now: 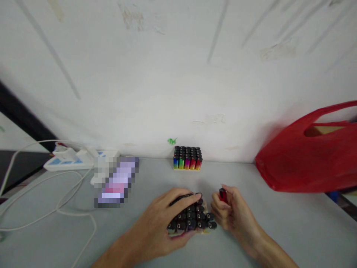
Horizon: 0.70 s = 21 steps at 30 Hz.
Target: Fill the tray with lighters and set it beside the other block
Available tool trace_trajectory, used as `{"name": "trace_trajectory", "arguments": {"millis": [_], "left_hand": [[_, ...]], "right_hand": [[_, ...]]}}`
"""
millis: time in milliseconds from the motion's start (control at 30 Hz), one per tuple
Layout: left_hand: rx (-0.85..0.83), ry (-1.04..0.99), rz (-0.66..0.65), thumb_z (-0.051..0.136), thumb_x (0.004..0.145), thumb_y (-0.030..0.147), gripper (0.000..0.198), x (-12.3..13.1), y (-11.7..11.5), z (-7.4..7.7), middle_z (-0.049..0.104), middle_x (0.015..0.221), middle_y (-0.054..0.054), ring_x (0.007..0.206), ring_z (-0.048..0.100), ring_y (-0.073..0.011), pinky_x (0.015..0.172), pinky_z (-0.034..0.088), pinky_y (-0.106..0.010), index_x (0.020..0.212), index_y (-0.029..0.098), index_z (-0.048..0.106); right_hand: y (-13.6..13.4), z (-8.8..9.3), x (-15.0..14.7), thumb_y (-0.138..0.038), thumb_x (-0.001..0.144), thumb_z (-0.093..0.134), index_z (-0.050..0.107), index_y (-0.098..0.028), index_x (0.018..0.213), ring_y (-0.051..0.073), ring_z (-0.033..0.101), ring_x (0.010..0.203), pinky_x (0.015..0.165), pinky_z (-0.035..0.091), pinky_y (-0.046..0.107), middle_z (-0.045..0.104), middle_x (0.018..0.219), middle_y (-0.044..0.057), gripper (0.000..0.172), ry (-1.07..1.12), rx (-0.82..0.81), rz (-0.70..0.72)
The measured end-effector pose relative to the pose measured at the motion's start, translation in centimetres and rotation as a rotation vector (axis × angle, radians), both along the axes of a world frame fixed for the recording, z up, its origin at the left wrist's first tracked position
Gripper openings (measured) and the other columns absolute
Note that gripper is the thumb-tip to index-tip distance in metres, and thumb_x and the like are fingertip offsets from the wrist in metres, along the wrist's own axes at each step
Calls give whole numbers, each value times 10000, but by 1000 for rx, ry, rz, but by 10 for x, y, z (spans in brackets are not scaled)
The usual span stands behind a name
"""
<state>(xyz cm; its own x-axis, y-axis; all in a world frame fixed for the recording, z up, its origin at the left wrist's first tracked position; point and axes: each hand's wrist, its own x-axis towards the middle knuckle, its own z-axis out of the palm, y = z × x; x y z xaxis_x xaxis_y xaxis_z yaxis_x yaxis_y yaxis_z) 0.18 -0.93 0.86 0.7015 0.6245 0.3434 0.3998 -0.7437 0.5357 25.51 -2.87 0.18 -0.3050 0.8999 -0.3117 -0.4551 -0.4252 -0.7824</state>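
My left hand (164, 219) is wrapped round a block of black-topped lighters (190, 216) low in the centre of the view, its fingers lying across the tops. At the block's right side a couple of lighters lean outward. Just right of the block, my right hand (230, 208) holds a red lighter (223, 195) with a black top between thumb and fingers. Against the wall behind stands another pack of lighters (187, 159), in upright rows with multicoloured bodies.
A red bag (306, 160) stands at the right by the wall. On the left are a phone-like device (118, 182), blurred by pixels, a white power strip (80, 160) and loose white cables (75, 214) on the grey table (150, 178).
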Motion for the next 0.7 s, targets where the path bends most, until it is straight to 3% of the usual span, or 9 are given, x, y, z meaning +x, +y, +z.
{"name": "trace_trajectory", "arguments": {"millis": [133, 333, 500, 600, 700], "left_hand": [[7, 1, 5, 847, 875, 164, 894, -1, -1, 1, 618, 1526, -71, 1352, 656, -272, 1183, 554, -382, 1644, 361, 438], [12, -7, 11, 849, 868, 158, 911, 0, 0, 0, 619, 1528, -60, 1356, 656, -271, 1183, 551, -373, 1648, 371, 429], [-7, 15, 12, 849, 875, 175, 910, 0, 1, 0, 612, 1530, -57, 1357, 654, -278, 1183, 552, -391, 1651, 385, 424], [-6, 10, 8, 849, 867, 159, 913, 0, 0, 1, 614, 1525, -54, 1351, 657, -272, 1179, 553, -382, 1645, 385, 429], [-8, 13, 8, 844, 854, 136, 923, 0, 0, 3, 618, 1518, -55, 1343, 662, -270, 1168, 561, -381, 1642, 380, 430]], "right_hand": [[-1, 2, 0, -691, 801, 666, 294, -265, 583, 65, 75, 441, 415, 41, 256, 177, 511, -121, 606, 3, -73, 50], [-6, 2, -5, -637, 811, 655, 292, -267, 592, 66, 71, 437, 407, 48, 247, 168, 506, -123, 563, -7, -81, 25], [-5, 4, -5, -693, 839, 701, 325, -257, 640, 76, 49, 486, 433, 60, 243, 152, 548, -129, 609, 5, -66, -20], [-4, 5, -3, -767, 893, 696, 451, -238, 717, 86, 68, 512, 455, 73, 242, 197, 569, -126, 609, -47, -12, -79], [-4, 6, -4, -730, 1003, 634, 597, -227, 915, 87, 152, 490, 461, 141, 245, 346, 605, -107, 512, -192, 115, -190]]}}
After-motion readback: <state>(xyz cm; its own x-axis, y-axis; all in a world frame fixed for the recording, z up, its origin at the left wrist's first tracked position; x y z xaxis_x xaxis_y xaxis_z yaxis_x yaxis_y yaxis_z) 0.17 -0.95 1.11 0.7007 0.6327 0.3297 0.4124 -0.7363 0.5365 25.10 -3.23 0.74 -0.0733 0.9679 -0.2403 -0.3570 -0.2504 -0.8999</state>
